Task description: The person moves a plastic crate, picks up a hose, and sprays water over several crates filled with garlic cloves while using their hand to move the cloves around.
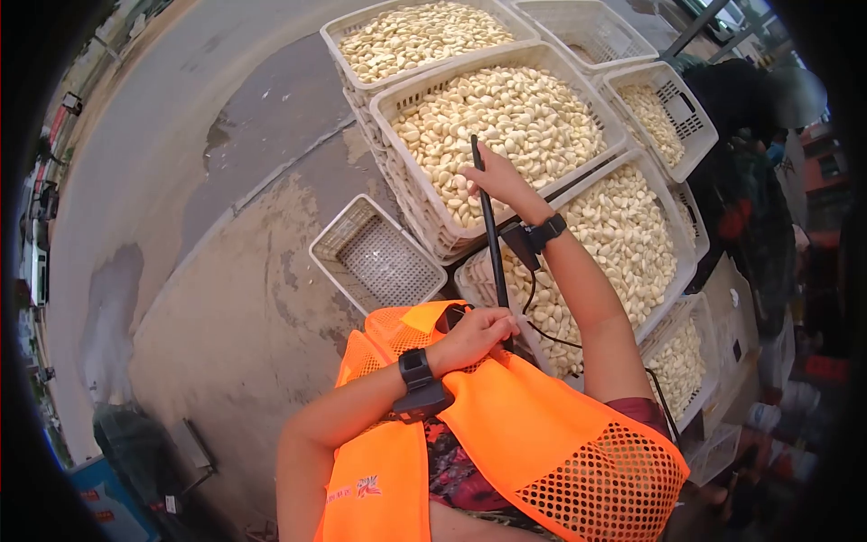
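My right hand [501, 178] is stretched forward with its fingers closed round the upper part of a black rod [491, 235]. Beneath it lies a white plastic crate [388, 113] heaped with pale pieces that look like peeled garlic cloves [515, 104]. Close to my chest, my left hand [477, 336] is closed at the rod's lower end, its fingers partly hidden. The rod slants across the edges of two filled crates. Each wrist wears a black strap with a small device, and a thin black cable hangs near the right one.
More crates of pale cloves stand around: a low crate [682, 230] on the right and another crate [327, 32] behind. A small crate [318, 246] with nothing in it sits on the concrete ground [226, 334]. A person in dark clothes [736, 135] is at the right.
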The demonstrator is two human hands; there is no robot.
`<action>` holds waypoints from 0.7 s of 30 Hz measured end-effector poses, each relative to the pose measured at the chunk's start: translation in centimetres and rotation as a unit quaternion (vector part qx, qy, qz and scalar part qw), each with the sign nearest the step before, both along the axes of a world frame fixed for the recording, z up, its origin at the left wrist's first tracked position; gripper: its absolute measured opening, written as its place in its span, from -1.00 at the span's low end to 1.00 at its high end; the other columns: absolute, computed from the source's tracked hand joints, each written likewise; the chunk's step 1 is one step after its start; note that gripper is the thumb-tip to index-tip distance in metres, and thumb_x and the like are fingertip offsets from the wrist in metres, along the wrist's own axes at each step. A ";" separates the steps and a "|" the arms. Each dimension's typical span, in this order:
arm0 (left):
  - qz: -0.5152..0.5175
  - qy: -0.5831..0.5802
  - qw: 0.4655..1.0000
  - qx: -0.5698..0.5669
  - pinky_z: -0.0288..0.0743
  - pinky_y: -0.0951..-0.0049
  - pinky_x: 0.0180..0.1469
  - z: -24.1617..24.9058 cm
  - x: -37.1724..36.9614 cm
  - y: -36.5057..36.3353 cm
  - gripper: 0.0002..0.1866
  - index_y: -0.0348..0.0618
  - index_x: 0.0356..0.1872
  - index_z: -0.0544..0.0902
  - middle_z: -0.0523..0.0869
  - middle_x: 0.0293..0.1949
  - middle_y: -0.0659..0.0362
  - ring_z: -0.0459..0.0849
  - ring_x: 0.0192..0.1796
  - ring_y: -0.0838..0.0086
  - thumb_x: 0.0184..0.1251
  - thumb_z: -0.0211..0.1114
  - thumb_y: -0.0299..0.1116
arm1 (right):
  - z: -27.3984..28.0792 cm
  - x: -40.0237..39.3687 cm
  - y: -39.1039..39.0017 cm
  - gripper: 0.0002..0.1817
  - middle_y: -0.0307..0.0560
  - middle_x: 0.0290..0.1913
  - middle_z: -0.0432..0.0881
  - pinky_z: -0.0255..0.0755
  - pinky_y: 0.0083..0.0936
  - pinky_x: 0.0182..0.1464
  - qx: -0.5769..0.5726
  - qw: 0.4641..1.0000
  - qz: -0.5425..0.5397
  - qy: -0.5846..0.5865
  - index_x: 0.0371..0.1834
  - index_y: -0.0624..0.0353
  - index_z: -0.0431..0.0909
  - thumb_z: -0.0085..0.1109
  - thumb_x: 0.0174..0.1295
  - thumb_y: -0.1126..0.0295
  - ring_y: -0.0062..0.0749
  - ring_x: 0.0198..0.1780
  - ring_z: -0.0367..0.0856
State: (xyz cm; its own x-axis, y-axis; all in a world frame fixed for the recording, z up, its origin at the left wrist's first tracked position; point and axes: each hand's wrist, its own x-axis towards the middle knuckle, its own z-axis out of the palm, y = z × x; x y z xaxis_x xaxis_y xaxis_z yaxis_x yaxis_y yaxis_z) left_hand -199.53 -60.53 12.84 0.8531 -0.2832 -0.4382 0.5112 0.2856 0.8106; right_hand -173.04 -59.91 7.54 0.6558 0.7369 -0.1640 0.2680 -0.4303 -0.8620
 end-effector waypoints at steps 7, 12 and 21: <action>0.136 0.137 0.964 -0.183 0.58 0.36 -0.10 0.2 -2.2 1.4 -0.76 -0.16 0.02 0.32 0.63 -0.06 -0.03 0.68 -0.11 0.27 0.49 -0.16 -0.28 | 1.8 -1.5 0.2 -0.50 -0.23 -0.51 0.52 0.31 -0.70 -0.60 0.085 0.967 -0.102 0.218 0.21 0.27 0.26 0.08 0.24 0.32 -0.64 -0.62 0.44; 0.113 0.188 0.953 -0.210 0.57 0.37 -0.09 0.4 -4.0 2.1 -0.62 -0.12 0.26 0.21 0.62 -0.01 -0.07 0.68 -0.07 0.23 0.49 -0.15 -0.31 | 2.3 -3.0 1.3 -0.59 -0.30 -0.54 0.51 0.20 -0.77 -0.64 0.075 0.968 -0.104 0.217 0.16 0.20 0.31 0.05 0.31 0.27 -0.71 -0.61 0.42; -0.060 0.026 0.952 -0.299 0.44 0.47 0.16 1.4 -8.7 2.4 -0.58 -0.19 0.29 0.35 0.54 0.15 0.20 0.56 0.11 0.52 0.46 0.03 -0.34 | 3.0 -6.6 3.1 -0.56 -0.23 -0.53 0.49 0.28 -0.71 -0.57 0.077 0.946 -0.063 0.309 0.16 0.28 0.35 0.09 0.23 0.36 -0.64 -0.57 0.42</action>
State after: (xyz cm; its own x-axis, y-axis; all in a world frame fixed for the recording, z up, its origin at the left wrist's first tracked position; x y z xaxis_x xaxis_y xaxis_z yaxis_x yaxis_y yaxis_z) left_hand -208.28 -58.15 14.21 0.7806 -0.5889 -0.2096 0.6044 0.6255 0.4934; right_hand -179.59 -56.85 10.59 0.5546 0.7051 -0.4419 -0.3522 -0.2823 -0.8923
